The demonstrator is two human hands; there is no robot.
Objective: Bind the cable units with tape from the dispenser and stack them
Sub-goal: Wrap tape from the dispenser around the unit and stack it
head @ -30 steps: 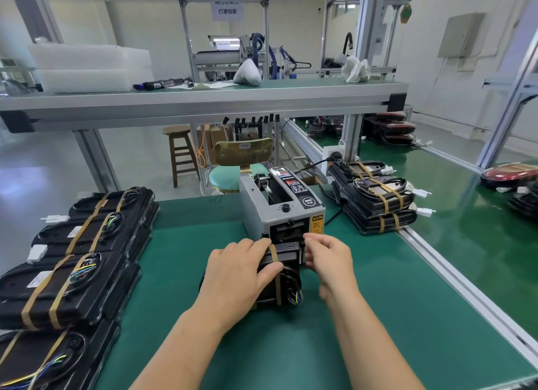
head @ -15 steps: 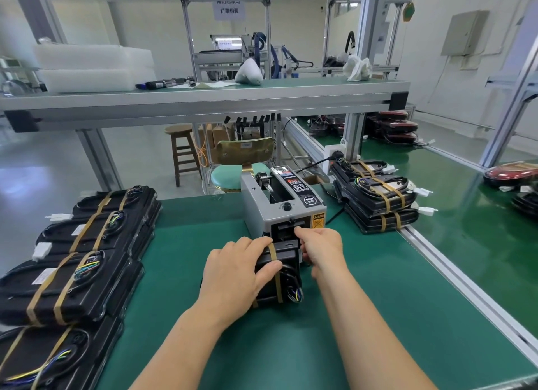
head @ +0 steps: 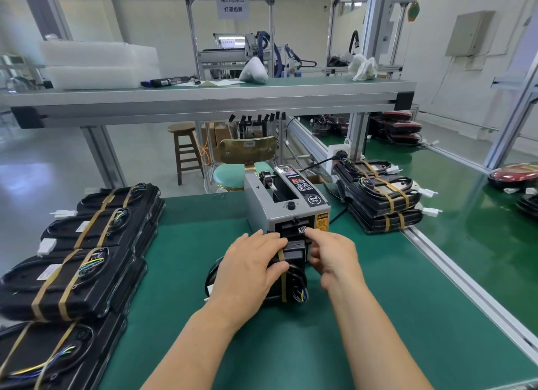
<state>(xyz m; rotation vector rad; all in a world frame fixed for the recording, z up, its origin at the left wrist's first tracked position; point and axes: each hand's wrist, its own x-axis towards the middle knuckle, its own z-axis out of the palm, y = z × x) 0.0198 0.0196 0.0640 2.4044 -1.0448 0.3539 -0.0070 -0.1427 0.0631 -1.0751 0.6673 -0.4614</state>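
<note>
A black cable unit (head: 292, 257) with one tan tape band around it stands on the green mat (head: 378, 317) just in front of the grey tape dispenser (head: 286, 206). My left hand (head: 250, 269) grips the unit from the left, thumb across its front. My right hand (head: 333, 254) is at the unit's right side, its index fingertip at the dispenser's outlet slot (head: 301, 229). No tape strip shows between the fingers, and I cannot tell whether they pinch one. Coloured wires (head: 301, 295) hang at the unit's lower right.
Stacks of taped black units (head: 72, 276) line the mat's left edge. Another taped stack (head: 378, 197) sits right of the dispenser by the aluminium rail (head: 465, 290). A shelf (head: 203, 95) spans overhead, with a chair (head: 247, 157) and a stool (head: 185, 148) behind the bench.
My right hand moved from beside the unit up to the dispenser's outlet. My left hand kept its grip on the unit, which stayed in place.
</note>
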